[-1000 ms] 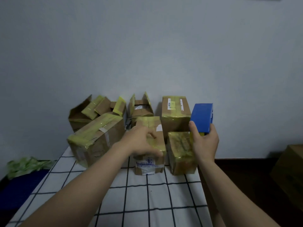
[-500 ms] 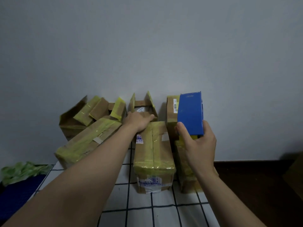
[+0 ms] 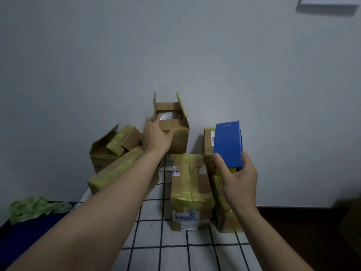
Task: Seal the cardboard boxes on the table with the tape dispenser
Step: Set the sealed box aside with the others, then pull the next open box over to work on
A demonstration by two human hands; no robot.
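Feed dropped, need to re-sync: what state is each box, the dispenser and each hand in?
Small brown cardboard box with raised flaps: open, gripped by left hand.
Brown cardboard box, back left: flaps open.
Yellow-taped cardboard box, centre: closed, taped.
Yellow-taped cardboard box, left: closed, taped.
Blue plastic tape dispenser: held by right hand.

Blue tape dispenser (image 3: 228,145), brown boxes (image 3: 192,184) with yellow tape, white black-gridded tablecloth (image 3: 156,241)

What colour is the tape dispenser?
Blue; the tape dispenser shows best in the head view, in the right hand.
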